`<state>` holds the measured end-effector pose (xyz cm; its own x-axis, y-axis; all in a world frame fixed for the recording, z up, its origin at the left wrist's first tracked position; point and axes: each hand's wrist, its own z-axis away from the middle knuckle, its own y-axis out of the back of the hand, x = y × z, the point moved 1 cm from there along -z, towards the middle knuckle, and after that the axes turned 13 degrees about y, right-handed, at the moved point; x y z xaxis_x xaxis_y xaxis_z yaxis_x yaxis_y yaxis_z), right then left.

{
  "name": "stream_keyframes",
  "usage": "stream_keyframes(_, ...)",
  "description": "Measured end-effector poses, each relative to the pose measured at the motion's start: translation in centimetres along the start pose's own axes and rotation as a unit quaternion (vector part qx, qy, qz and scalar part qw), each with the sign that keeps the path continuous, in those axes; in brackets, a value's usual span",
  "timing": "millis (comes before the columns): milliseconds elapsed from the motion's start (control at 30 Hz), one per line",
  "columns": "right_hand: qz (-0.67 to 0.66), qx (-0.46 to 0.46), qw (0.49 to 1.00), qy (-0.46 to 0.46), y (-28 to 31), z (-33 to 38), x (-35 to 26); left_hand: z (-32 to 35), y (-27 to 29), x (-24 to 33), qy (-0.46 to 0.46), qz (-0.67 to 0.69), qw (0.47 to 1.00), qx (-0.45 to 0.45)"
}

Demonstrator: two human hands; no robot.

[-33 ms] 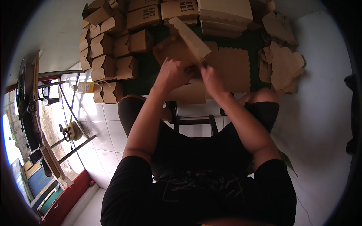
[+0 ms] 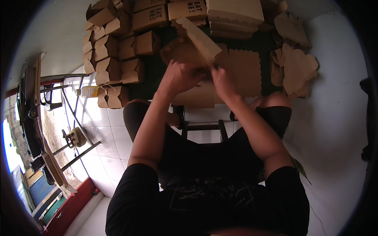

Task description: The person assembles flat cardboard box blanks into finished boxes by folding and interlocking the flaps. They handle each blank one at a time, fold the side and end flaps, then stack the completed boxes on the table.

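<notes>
Nearest, at the bottom of the frame, a black shirt (image 2: 208, 192) is seen, with bare forearms reaching up toward the upper centre. Above it, between the knees, dark bars (image 2: 202, 126) are seen over pale floor tiles (image 2: 114, 135). Farther up, the left hand (image 2: 182, 76) is placed left of centre, its fingers curled inward; their tips are lost in shadow, so whether anything is pinched by them cannot be told. The right hand (image 2: 223, 80) is set just beside it, its thumb and fingers drawn together on the lower edge of a brown cardboard piece (image 2: 183, 53). This piece is held at the upper centre of the frame, above both hands. Its paler raised strip (image 2: 199, 38) is slanted, the long axis being run from upper left to lower right; the far end is pointed to the upper left, the near end toward the right hand. Flat brown cardboard (image 2: 245, 72) with a scalloped edge is laid to the right on the dark green worktop (image 2: 151, 76). Folded boxes (image 2: 108, 70) are grouped at the upper left, and loose cut pieces (image 2: 297, 69) are piled at the upper right. Farthest, a flat stack (image 2: 236, 11) and printed boxes (image 2: 151, 17) are ranged along the top.
</notes>
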<state>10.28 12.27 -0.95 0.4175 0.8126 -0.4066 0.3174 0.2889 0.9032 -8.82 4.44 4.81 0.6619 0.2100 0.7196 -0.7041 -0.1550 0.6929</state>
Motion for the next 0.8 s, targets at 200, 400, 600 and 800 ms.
stream_keyframes(200,-0.034,0.031,0.996,-0.077,1.7,0.1,2.1,2.2,2.3,1.2,-0.005,-0.120,0.993,0.020)
stream_keyframes(400,-0.068,-0.007,0.998,0.005,2.8,-0.5,0.9,1.4,0.8,-0.3,0.015,-0.090,0.996,-0.016)
stream_keyframes(600,-0.130,0.060,0.988,0.065,3.2,-0.6,-0.6,1.0,0.3,-1.0,0.015,-0.041,0.999,0.003)
stream_keyframes(800,-0.170,0.043,0.981,0.086,2.1,-0.7,0.5,1.1,0.3,-0.4,0.056,-0.008,0.998,-0.016)
